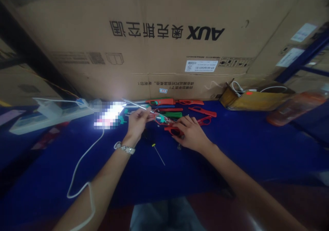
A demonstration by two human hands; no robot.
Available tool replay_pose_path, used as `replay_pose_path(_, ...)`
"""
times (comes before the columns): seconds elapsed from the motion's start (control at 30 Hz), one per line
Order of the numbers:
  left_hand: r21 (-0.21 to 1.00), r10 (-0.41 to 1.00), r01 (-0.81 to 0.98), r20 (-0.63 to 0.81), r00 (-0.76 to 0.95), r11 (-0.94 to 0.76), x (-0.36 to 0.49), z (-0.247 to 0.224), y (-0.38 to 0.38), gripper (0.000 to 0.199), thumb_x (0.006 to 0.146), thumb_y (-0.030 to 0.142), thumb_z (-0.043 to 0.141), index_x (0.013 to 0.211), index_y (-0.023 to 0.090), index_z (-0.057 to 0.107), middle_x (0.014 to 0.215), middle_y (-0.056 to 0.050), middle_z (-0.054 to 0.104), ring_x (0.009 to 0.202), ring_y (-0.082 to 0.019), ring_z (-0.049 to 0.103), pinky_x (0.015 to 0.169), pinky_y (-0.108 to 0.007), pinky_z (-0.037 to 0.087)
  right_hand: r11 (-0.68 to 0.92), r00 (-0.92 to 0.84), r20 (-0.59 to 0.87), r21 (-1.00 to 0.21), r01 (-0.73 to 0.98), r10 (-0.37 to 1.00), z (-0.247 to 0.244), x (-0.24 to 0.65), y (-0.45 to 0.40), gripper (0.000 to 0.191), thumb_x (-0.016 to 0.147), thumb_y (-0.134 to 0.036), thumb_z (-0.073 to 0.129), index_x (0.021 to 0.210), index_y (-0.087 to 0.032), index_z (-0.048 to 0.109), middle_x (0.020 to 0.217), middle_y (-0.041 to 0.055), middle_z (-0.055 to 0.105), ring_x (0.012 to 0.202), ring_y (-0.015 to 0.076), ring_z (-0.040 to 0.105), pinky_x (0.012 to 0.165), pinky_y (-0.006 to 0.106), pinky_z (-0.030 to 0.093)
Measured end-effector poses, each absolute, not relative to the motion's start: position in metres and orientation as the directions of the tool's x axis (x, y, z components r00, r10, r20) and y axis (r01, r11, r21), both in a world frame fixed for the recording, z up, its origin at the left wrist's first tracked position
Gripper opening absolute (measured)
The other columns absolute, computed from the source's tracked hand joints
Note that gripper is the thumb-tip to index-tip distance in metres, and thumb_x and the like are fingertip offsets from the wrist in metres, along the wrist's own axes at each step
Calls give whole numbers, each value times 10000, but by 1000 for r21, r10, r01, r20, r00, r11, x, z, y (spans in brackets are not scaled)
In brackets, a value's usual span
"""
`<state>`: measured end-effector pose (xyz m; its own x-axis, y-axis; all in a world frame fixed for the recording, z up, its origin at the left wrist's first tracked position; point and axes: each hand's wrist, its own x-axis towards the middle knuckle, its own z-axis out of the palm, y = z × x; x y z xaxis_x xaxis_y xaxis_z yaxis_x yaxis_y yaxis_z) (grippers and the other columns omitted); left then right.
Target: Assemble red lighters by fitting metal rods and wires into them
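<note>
My left hand (138, 121) is closed, pinching an opened stick lighter near the base of its long metal tube (136, 104). Thin red wires and a green inner part (160, 118) show between my two hands. My right hand (191, 131) curls over the other end, its fingers closed around a red lighter casing (176, 131) with a ring-shaped trigger opening. Its fingertips are partly hidden. Just below the hands lies a screwdriver (158, 154) with a thin shaft and a yellow collar; its dark handle barely stands out from the blue cloth.
Red lighter shells (203, 111) and a green one (174, 114) lie behind my hands. A glowing, blurred-out device (109, 116) with a white cable (77, 166) sits left, beside a power strip (51, 118). Rightward are a small open box (246, 100) and a reddish bottle (295, 107). Large cardboard (154, 52) stands behind.
</note>
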<state>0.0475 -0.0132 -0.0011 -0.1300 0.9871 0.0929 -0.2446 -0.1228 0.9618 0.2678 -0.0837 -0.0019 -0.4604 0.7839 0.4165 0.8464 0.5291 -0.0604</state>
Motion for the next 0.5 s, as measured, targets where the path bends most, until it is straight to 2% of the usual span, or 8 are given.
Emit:
replay_pose_path(0.13, 963, 983, -230, 111, -147, -143, 48, 0, -14, 429, 579, 497, 895, 642, 148, 653, 620, -20, 675, 632, -146, 697, 678, -270, 631, 589, -504, 430, -83, 804, 749, 0, 260, -75, 256, 825, -294, 735, 1051, -181, 696, 1071, 106, 689, 1042, 282, 562, 887, 440, 409)
replay_pose_path(0.3, 961, 985, -233, 122, -119, -147, 47, -3, -14, 458, 591, 526, 883, 645, 141, 641, 626, -11, 670, 634, -137, 689, 717, -293, 636, 612, -469, 513, -147, 777, 719, -1, 251, -67, 193, 820, -286, 726, 970, -181, 664, 1071, 93, 708, 1020, 267, 584, 876, 423, 411)
replay_pose_path(0.5, 959, 986, -247, 107, -125, -135, 48, -6, -12, 441, 606, 511, 881, 660, 140, 648, 618, -12, 670, 626, -137, 686, 699, -292, 633, 640, -480, 549, -136, 756, 684, -11, 242, -60, 82, 906, -238, 631, 966, -190, 662, 983, 91, 705, 963, 252, 625, 845, 407, 466)
